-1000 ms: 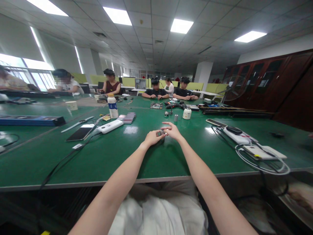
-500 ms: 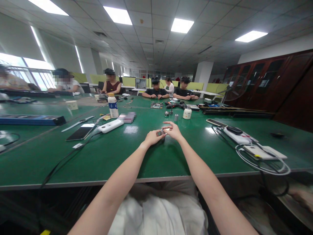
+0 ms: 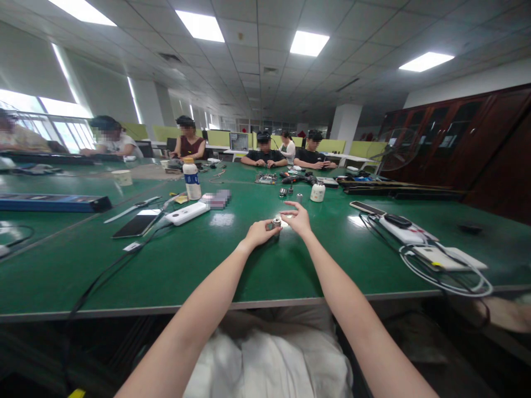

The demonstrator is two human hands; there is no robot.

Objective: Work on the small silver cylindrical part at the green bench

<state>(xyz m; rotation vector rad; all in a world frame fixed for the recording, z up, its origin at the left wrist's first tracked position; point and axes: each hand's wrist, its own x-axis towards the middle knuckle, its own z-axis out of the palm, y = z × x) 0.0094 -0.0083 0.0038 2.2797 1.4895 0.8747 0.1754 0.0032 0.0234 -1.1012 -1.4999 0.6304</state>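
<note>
Head view, entries by descending size. Table point(image 3: 166, 276): green, glossy, spanning the middle of the frame. Left hand point(image 3: 260, 234): centre of frame, thumb and fingers closed around the side of a metal cylinder. Right hand point(image 3: 297, 220): just right of centre, fingers spread, nothing visible in its grasp; fingertips just beside the cylinder's top, contact cannot be told. Bottle point(image 3: 191, 181): white and blue, upright, left of centre. Jar point(image 3: 317, 192): white, upright, above and right of the hands. Metal cylinder point(image 3: 277, 223): upright at frame centre, low in the left hand's grip; top details too small to read. Grey piece point(image 3: 299, 198): small, just above the right hand.

Step, as judged: handwork at the cylinder's top, left hand steadying. Next move, as judged: calls for exact fingertip placement by the right hand, cylinder held firm.
</note>
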